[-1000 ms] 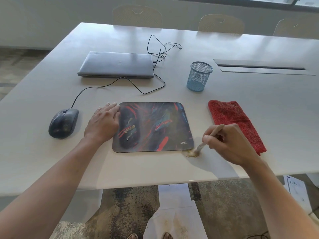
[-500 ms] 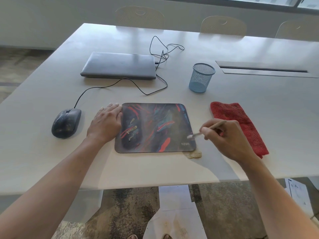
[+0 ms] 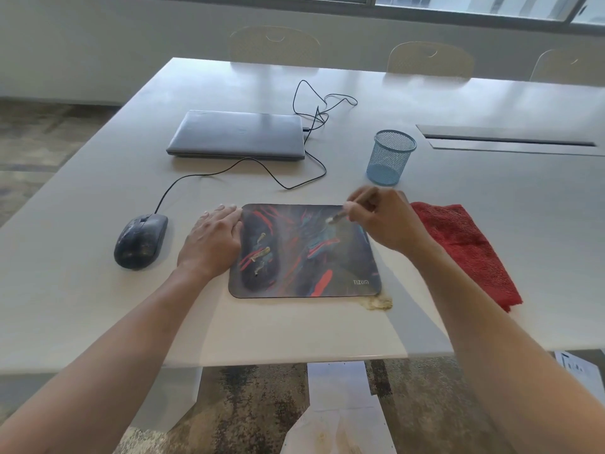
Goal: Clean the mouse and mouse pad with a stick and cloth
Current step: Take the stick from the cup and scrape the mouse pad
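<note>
While the left hand [image 3: 212,242] lies flat, fingers straight, pinning the mouse pad [image 3: 304,253] by its near edge, the right hand [image 3: 383,221] pinches the stick [image 3: 337,218] above it. Thin and floppy, the pad likely slides unless pinned.

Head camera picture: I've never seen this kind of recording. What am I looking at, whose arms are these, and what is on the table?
There is no robot; a camera on a person's head looks down at their own arms. The left hand lies flat at the left edge of the mouse pad, steadying it. The right hand pinches a thin stick, its pale tip over the pad's far right area. Yellowish smears remain on the pad, and a scraped pile of residue lies off its near right corner. On the table also lie a wired mouse, red cloth, closed laptop and blue mesh cup.
</note>
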Available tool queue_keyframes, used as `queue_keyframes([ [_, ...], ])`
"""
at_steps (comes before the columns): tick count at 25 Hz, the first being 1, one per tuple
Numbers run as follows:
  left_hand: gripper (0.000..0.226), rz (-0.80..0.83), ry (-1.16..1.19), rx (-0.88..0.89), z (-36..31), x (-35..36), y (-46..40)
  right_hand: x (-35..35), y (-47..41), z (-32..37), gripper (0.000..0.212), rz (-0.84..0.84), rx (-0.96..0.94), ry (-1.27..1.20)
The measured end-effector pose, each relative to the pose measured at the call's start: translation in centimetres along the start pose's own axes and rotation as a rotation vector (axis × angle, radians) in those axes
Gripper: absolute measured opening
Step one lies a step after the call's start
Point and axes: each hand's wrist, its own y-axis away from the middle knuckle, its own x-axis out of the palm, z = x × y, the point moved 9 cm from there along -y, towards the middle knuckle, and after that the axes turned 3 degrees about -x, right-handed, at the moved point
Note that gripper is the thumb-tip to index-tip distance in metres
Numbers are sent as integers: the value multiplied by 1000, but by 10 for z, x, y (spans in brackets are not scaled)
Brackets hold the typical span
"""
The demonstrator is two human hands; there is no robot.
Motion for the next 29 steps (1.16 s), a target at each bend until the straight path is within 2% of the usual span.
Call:
queue_keyframes([
  [3, 35, -8, 5, 5, -1, -2, 1, 16, -16, 0, 16, -31, 3, 8],
  [7, 37, -4, 2, 0, -1, -2, 1, 29, 1, -1, 17, 77, 8, 90],
  [14, 39, 15, -11, 1, 0, 2, 0, 10, 63, 0, 20, 416, 39, -25],
  [16, 38, 15, -14, 3, 0, 1, 0, 5, 55, 1, 22, 388, 24, -38],
  [19, 38, 14, -9, 7, -2, 0, 0, -5, 21, -2, 26, 128, 14, -14],
  [21, 38, 16, -9, 4, -2, -1, 1, 0, 5, -3, 20, 19, 25, 11],
  [24, 39, 25, -15, 2, -2, 0, 1, 15, 1, -9, 15, 44, 47, 83],
  [29, 40, 26, -19, -2, 0, 1, 0, 11, 45, -9, 21, 189, 4, 85],
])
